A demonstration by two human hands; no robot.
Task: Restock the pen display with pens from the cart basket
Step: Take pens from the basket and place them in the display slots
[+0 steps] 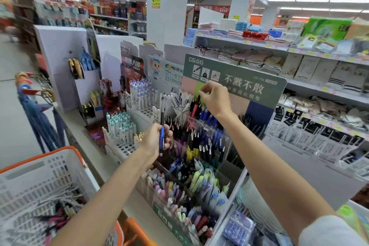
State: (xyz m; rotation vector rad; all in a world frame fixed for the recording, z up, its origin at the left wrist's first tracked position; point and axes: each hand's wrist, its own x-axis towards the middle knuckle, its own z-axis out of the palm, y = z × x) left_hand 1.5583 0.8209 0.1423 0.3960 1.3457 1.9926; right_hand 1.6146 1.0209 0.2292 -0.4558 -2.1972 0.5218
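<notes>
A supermarket stationery aisle under strip lights, seen from just behind the person working. Shelving (299,51) to the right carries folded towels (249,60) and packaged goods.

Centre: the tiered pen display (163,214) has clear compartments stepping upward, backed by a green header board (235,70). Its rows hold pens sorted by colour. Pastel ones are nearest, yellow and black in the middle, blue and dark ones at the top. White holed racks of white pens (119,128) stand just to its left.

Left hand (156,139): held above the middle tiers of the display, fingers curled round a blue pen (162,121), which stands nearly upright with its black upper end above the fist.

Right hand (214,99): raised to the top row just in front of the header board. Thumb and fingertips are closed in a narrow pinch on the upper end of a dark pen (198,104). This pen stands among its neighbours there, though it is hard to say whether it is fully down in its slot.

Lower left: the white basket (65,151) with an orange rim sits beside the display. Loose pens (58,219), pink and black among them, lie in a jumble on its floor, somewhat blurred.
</notes>
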